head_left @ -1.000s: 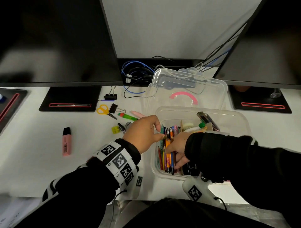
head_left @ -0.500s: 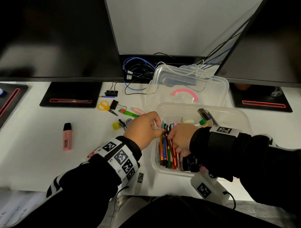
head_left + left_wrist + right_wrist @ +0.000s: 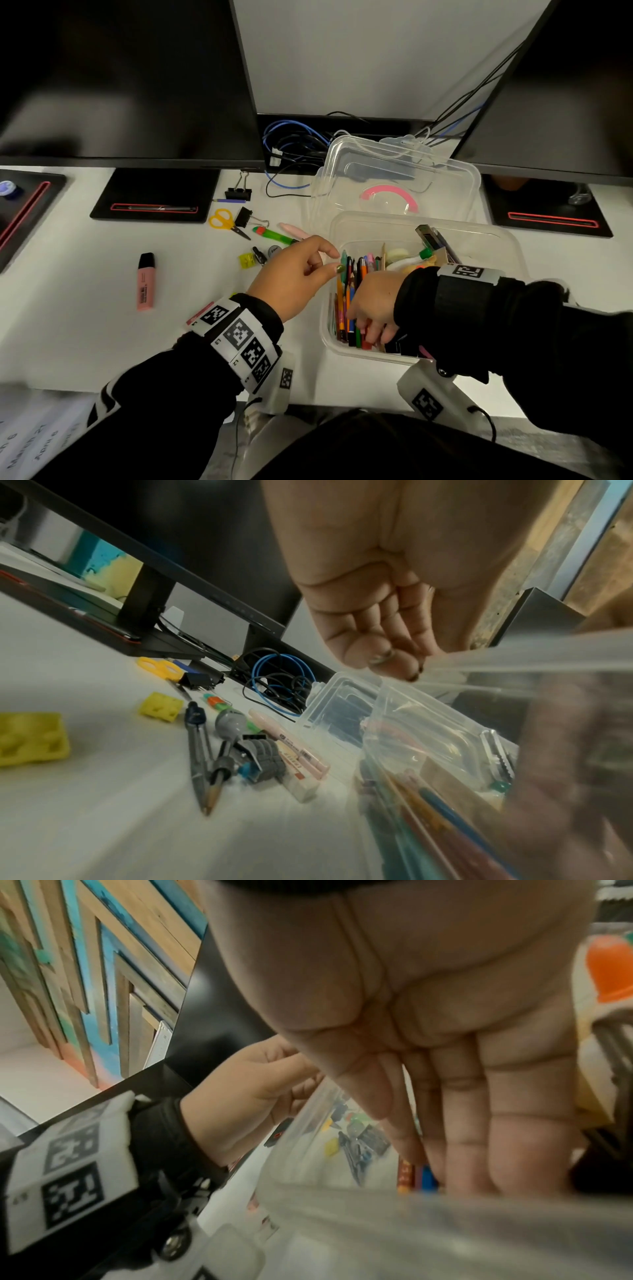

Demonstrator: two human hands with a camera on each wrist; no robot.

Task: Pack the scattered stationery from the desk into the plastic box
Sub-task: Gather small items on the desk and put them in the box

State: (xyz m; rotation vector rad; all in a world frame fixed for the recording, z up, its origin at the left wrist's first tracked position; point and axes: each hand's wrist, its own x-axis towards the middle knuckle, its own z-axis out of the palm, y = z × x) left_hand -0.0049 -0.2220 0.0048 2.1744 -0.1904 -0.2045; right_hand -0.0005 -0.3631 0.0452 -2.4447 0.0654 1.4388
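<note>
The clear plastic box point(image 3: 496, 236) stands right of centre and holds several upright pens and pencils point(image 3: 352, 274) in its left part. My right hand point(image 3: 373, 337) is inside it, and its straight fingers point(image 3: 469, 1145) press on the pens near the front wall. At the box's left rim, my left hand point(image 3: 335, 261) pinches the edge between thumb and index, with the other fingers point(image 3: 380, 653) curled. On the desk to the left lie a pink highlighter point(image 3: 145, 282), yellow scissors point(image 3: 222, 221), two binder clips point(image 3: 238, 194), a green pen point(image 3: 274, 235), a yellow sharpener point(image 3: 161, 706) and a compass point(image 3: 198, 750).
The box's clear lid point(image 3: 394, 164) with a pink handle leans behind it. Two dark monitors hang over the desk's back, with black stands point(image 3: 154, 195) at left and right. Blue and black cables point(image 3: 291, 144) are bundled between them. The desk's front edge is close under my wrists.
My right hand has shifted along the pens, and its fingers now reach down toward the box's front end. My left hand stays at the left rim.
</note>
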